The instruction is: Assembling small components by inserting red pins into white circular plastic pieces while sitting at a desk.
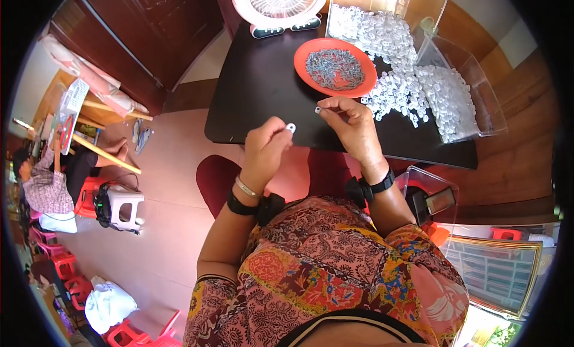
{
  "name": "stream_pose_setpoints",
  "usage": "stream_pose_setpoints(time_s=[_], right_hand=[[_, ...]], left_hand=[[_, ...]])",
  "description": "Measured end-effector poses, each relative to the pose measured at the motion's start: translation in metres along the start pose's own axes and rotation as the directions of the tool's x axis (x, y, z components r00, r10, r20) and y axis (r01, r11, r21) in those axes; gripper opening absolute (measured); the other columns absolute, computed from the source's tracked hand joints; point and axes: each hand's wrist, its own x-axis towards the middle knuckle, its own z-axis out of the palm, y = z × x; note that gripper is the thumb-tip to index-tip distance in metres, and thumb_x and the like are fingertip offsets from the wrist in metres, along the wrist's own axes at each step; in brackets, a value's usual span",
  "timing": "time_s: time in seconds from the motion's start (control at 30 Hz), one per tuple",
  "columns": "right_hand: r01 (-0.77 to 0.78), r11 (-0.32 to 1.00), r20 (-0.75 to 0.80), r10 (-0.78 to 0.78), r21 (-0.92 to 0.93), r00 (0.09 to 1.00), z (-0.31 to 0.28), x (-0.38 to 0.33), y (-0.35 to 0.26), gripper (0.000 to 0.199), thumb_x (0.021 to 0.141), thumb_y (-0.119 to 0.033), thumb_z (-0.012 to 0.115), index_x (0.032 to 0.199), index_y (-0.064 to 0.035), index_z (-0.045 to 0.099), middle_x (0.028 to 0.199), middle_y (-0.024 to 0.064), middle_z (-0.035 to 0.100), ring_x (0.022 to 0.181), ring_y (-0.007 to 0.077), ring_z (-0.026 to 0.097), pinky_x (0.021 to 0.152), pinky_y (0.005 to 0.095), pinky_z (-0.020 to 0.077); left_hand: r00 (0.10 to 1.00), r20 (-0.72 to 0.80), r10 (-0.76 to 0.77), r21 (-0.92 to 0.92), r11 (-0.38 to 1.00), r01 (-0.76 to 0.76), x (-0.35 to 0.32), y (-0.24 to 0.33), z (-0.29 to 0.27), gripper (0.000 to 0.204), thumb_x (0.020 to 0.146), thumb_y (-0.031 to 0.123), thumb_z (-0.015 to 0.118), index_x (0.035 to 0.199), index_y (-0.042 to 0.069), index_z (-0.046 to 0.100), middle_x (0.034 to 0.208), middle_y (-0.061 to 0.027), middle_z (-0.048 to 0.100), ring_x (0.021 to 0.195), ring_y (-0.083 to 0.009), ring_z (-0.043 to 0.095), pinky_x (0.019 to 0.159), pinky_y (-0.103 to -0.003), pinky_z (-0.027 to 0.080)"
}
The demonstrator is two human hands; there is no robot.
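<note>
Two hands, white pieces — both pinched

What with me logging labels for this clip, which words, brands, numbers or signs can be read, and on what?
No text can be read.
Fan's feet: pale marks, too small to read.
Framed panel: any lettering is too blurred.
White pieces in left hand and right hand: too small to tell.

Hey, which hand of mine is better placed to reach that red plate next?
Probably your right hand: it is just short of the red plate, while your left hand is farther off, at the front edge of the black table. Each hand pinches a small white piece, though.
</note>
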Motion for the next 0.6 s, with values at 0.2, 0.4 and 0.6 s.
stream_pose_setpoints(time_s=[0.2, 0.4, 0.6], right_hand=[[-0.018, 0.993, -0.023, 0.015, -0.120, 1.000, 0.006, -0.005, 0.025, 0.013, 0.085, -0.001, 0.063, 0.097, 0.0009, 0.065, 0.083, 0.0014, 0.065, 0.077, 0.0057, 0.058, 0.070, 0.0216, 0.0482], [-0.003, 0.993, -0.011, 0.002, -0.114, 1.000, 0.005, -0.004, 0.026, 0.013, 0.085, -0.002, 0.063, 0.097, 0.0008, 0.066, 0.082, 0.0016, 0.066, 0.078, 0.0053, 0.059, 0.071, 0.0212, 0.0481], [-0.009, 1.000, 0.031, 0.009, 0.006, 0.999, 0.007, -0.009, 0.021, 0.010, 0.086, 0.000, 0.062, 0.095, 0.0012, 0.064, 0.083, 0.0006, 0.065, 0.077, 0.0041, 0.058, 0.070, 0.0201, 0.0478]], left_hand=[[0.992, 0.115, 0.046, 0.860, 0.496, -0.123, 0.028, 0.010, 0.006, 0.023, 0.087, 0.022, 0.049, 0.075, 0.004, 0.054, 0.069, -0.0181, 0.061, 0.067, -0.0386, 0.060, 0.060, -0.049, 0.045], [0.993, 0.014, 0.116, 0.862, 0.502, -0.071, 0.039, 0.003, 0.014, 0.025, 0.088, 0.024, 0.047, 0.075, 0.004, 0.053, 0.071, -0.0178, 0.062, 0.068, -0.0386, 0.060, 0.063, -0.050, 0.047], [0.989, -0.051, 0.139, 0.443, 0.891, -0.102, 0.014, -0.001, 0.009, 0.012, 0.086, 0.011, 0.051, 0.082, 0.001, 0.055, 0.062, -0.0156, 0.054, 0.055, -0.0289, 0.056, 0.053, -0.035, 0.043]])
